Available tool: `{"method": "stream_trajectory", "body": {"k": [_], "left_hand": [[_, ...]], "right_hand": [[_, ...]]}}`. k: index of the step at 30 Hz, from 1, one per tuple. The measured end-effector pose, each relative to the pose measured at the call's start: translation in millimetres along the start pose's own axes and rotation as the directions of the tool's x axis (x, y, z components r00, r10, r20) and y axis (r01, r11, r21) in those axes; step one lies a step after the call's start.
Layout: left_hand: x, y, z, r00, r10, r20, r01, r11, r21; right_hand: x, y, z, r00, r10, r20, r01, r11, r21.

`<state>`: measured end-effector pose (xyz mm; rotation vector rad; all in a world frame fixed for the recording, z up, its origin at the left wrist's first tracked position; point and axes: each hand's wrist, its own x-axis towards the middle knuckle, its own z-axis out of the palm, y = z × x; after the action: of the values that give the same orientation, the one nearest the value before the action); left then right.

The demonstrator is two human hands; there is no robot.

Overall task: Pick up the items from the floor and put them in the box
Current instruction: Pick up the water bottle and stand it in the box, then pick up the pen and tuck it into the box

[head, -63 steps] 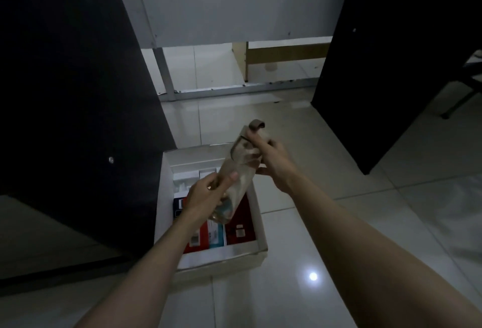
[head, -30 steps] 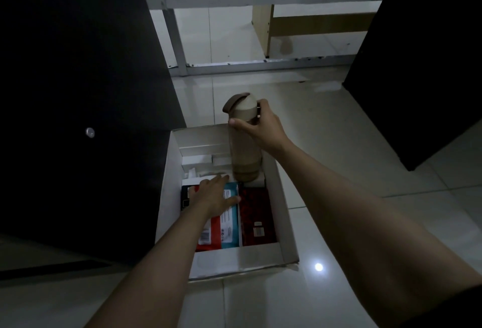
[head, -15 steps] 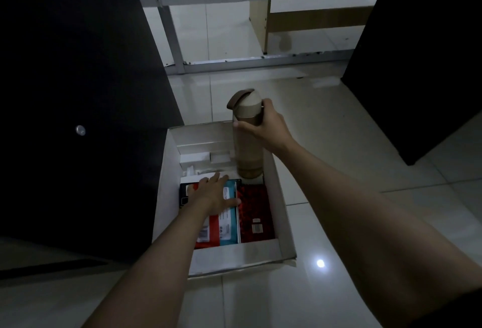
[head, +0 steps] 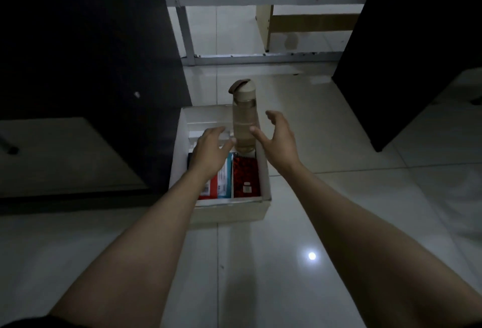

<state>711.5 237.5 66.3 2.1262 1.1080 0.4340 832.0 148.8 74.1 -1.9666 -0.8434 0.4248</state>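
Observation:
A tall beige bottle with a brown flip cap stands upright in the far right part of the white cardboard box on the floor. My right hand hovers just right of the bottle, fingers spread, holding nothing. My left hand is open just left of the bottle's base, above flat packs in the box: a dark red pack, a teal one and a red one partly hidden by my wrist.
A black cabinet stands close on the box's left. Another dark panel rises at the right. A white board on a metal frame and a wooden piece lie beyond. Pale glossy tiles surround the box.
My right hand has let go of the bottle's top and dropped beside it, open. The bottle now stands alone in the box. My left hand lifted off the packs toward the bottle's base.

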Motion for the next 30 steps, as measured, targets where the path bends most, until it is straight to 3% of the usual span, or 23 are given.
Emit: {"method": "stream_trajectory", "body": {"k": [4, 9, 13, 17, 25, 30], "left_hand": [[-74.1, 22.2, -34.9, 0.988, -0.075, -0.139, 0.054, 0.988, -0.146], [-162.7, 6.6, -97.8, 0.964, -0.149, -0.221, 0.116, 0.981, -0.153], [-226.6, -25.3, -169.1, 0.958, -0.169, -0.233, 0.137, 0.980, -0.146], [-285.5, -69.2, -254.0, 0.902, -0.227, -0.367, 0.189, 0.972, -0.137], [-430.5, -186.0, -433.8, 0.655, -0.391, -0.646, 0.383, 0.910, -0.163], [-530.0, -252.5, -521.5, 0.386, -0.489, -0.782, 0.434, 0.844, -0.314]], "right_hand": [[-79.8, -33.1, -2.0, 0.999, 0.018, 0.032, -0.019, 0.999, 0.029], [-172.4, -79.1, 22.3, 0.997, 0.020, 0.077, -0.026, 0.997, 0.076], [-235.2, -133.3, 53.0, 0.994, -0.046, 0.102, 0.036, 0.995, 0.092], [-285.9, -203.8, 110.2, 0.958, -0.181, 0.221, 0.154, 0.979, 0.133], [-408.2, -380.0, 245.1, 0.748, -0.480, 0.459, 0.407, 0.877, 0.255], [-491.9, -484.9, 325.3, 0.530, -0.610, 0.589, 0.487, 0.788, 0.377]]}}
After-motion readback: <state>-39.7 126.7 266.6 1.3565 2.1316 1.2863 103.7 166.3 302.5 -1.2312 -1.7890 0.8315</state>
